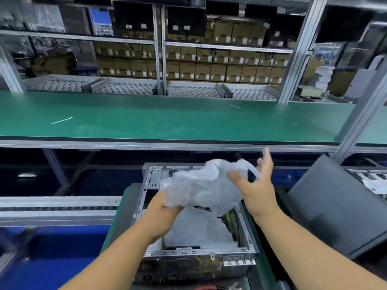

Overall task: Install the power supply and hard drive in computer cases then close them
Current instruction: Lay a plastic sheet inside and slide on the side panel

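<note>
Left grip [167,214] pinches the crumpled plastic bag [201,185] directly above the open computer case [146,185]; right grip [257,181], fingers spread apart, touches the bag's right end.

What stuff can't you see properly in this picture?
- Head view: the inside of the computer case is mostly hidden by the plastic bag and the left hand.
- Dark object behind the right hand: bag and hand hide most of it.
- Labels on the cardboard boxes: too small and blurred.
</note>
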{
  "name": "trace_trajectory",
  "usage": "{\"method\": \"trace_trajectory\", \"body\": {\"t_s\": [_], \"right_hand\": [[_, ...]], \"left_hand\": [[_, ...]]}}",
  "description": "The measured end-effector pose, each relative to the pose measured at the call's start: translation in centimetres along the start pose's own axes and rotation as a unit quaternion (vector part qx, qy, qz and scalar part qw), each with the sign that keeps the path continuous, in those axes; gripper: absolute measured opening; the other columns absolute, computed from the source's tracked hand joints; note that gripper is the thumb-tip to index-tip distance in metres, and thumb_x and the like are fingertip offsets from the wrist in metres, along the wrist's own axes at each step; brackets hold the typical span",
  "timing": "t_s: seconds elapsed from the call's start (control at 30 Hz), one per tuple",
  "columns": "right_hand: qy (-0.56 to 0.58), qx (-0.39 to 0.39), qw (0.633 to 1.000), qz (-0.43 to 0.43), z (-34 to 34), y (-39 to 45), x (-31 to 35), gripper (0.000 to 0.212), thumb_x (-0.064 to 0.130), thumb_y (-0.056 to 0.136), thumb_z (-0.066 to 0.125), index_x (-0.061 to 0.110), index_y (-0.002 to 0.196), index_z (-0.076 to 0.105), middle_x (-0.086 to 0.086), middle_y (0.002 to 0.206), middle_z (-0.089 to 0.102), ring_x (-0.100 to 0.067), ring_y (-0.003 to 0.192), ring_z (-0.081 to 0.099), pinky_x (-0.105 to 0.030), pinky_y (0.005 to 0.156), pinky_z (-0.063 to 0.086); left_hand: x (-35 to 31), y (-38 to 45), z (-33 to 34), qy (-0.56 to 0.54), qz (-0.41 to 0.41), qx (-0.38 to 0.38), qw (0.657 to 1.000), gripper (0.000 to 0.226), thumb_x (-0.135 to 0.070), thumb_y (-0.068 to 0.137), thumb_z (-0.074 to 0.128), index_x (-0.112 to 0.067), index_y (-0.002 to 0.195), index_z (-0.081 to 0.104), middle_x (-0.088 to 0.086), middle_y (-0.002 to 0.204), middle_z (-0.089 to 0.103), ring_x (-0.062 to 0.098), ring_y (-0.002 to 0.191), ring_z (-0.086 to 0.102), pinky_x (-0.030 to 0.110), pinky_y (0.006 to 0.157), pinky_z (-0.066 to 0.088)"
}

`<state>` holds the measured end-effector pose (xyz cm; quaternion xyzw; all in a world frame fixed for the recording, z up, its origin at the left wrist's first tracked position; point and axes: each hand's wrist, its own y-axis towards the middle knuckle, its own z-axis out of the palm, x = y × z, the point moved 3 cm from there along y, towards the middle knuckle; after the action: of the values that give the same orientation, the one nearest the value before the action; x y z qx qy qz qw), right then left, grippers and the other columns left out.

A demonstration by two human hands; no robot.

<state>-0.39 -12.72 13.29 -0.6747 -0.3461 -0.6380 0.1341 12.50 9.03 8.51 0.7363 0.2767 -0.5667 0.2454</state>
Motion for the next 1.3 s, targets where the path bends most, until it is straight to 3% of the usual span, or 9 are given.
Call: {"method": "trace_trajectory", "body": {"t_s": [0.1, 0.2, 0.33, 0.47, 0.57, 0.7, 0.8, 1.03, 1.3], "right_hand": [[-0.061, 0.144, 0.982, 0.107, 0.5, -2.0, -5.3, 0.08, 0.047, 0.077, 0.086, 0.063, 0.141, 0.04, 0.034, 0.14, 0.047, -0.005, 0.125, 0.055, -0.031, 0.092, 0.054], [-0.212, 0.096, 0.966, 0.116, 0.5, -3.3, -7.8, 0.034, 0.031, 0.092, 0.065, 0.06, 0.107, 0.054, 0.013, 0.099, 0.07, -0.007, 0.078, 0.067, -0.041, 0.065, 0.06], [-0.353, 0.094, 0.924, 0.112, 0.6, -4.1, -8.6, 0.074, 0.029, 0.089, 0.065, 0.051, 0.145, 0.022, 0.007, 0.076, 0.067, -0.012, 0.054, 0.064, -0.03, 0.043, 0.048], [-0.367, 0.074, 0.921, 0.109, 1.4, -3.7, -8.2, 0.103, 0.035, 0.085, 0.077, 0.041, 0.158, 0.004, 0.001, 0.121, 0.06, -0.018, 0.075, 0.067, -0.038, 0.059, 0.057], [-0.435, -0.007, 0.9, 0.019, 0.9, -3.9, -7.5, 0.095, 0.046, 0.083, 0.079, 0.036, 0.156, 0.019, -0.002, 0.136, 0.038, -0.02, 0.1, 0.057, -0.036, 0.079, 0.053], [-0.429, 0.031, 0.852, -0.299, 3.2, -7.1, -7.1, 0.05, 0.024, 0.085, 0.065, 0.027, 0.133, 0.051, -0.005, 0.132, 0.048, -0.029, 0.118, 0.049, -0.046, 0.094, 0.041], [-0.428, 0.3, 0.843, -0.126, 5.3, -6.0, -9.7, 0.067, 0.004, 0.089, 0.059, 0.026, 0.151, 0.046, -0.004, 0.154, 0.045, -0.025, 0.144, 0.041, -0.038, 0.118, 0.035], [-0.441, 0.418, 0.791, 0.072, 8.0, -3.4, -13.7, 0.103, 0.054, 0.088, 0.073, 0.043, 0.162, 0.003, -0.002, 0.172, -0.01, -0.026, 0.158, -0.012, -0.05, 0.128, 0.002], [-0.368, 0.371, 0.841, 0.138, 6.7, -2.4, -15.2, 0.12, 0.053, 0.052, 0.098, 0.036, 0.152, 0.035, 0.012, 0.16, 0.023, -0.02, 0.138, 0.037, -0.04, 0.116, 0.038]], "left_hand": [[3.2, -0.4, 0.7, 0.091, -0.048, 0.12, 0.987, 0.031, -0.037, 0.081, 0.068, -0.048, 0.109, 0.071, -0.018, 0.113, 0.073, 0.001, 0.107, 0.065, 0.027, 0.096, 0.054], [4.5, -0.8, 0.9, 0.161, -0.12, 0.231, 0.952, 0.056, -0.061, 0.07, 0.082, -0.044, 0.12, 0.065, -0.021, 0.118, 0.07, 0.0, 0.112, 0.064, 0.026, 0.102, 0.049], [3.4, 0.5, 0.9, 0.04, -0.106, 0.086, 0.99, 0.035, -0.06, 0.089, 0.066, -0.028, 0.078, 0.058, -0.015, 0.08, 0.062, 0.006, 0.071, 0.055, 0.025, 0.067, 0.041], [3.5, 0.9, 1.1, 0.304, -0.143, -0.084, 0.938, 0.015, -0.021, 0.094, 0.058, -0.024, 0.108, 0.054, -0.005, 0.079, 0.062, 0.016, 0.06, 0.054, 0.029, 0.055, 0.039], [4.5, 0.0, 2.1, 0.536, -0.102, -0.076, 0.835, 0.094, -0.01, 0.082, 0.053, -0.035, 0.158, 0.002, -0.003, 0.107, 0.055, 0.018, 0.092, 0.05, 0.032, 0.071, 0.037], [4.9, 0.0, 3.9, 0.575, 0.006, -0.015, 0.818, 0.126, 0.001, 0.068, 0.05, -0.055, 0.15, -0.027, 0.001, 0.164, 0.004, 0.034, 0.148, 0.014, 0.054, 0.109, 0.026], [5.9, 1.3, 5.2, 0.611, -0.002, 0.159, 0.776, 0.107, -0.005, 0.083, 0.064, -0.041, 0.16, -0.001, 0.005, 0.171, -0.009, 0.031, 0.157, -0.01, 0.056, 0.124, 0.005], [7.1, 5.0, 5.3, 0.678, -0.068, 0.186, 0.708, 0.089, -0.012, 0.095, 0.058, -0.022, 0.164, 0.002, 0.019, 0.169, 0.007, 0.039, 0.157, 0.001, 0.055, 0.126, 0.004], [7.7, 5.2, 5.5, 0.628, -0.14, 0.272, 0.715, 0.081, -0.019, 0.089, 0.05, -0.025, 0.161, 0.013, 0.011, 0.16, 0.033, 0.034, 0.149, 0.031, 0.052, 0.127, -0.001]]}}
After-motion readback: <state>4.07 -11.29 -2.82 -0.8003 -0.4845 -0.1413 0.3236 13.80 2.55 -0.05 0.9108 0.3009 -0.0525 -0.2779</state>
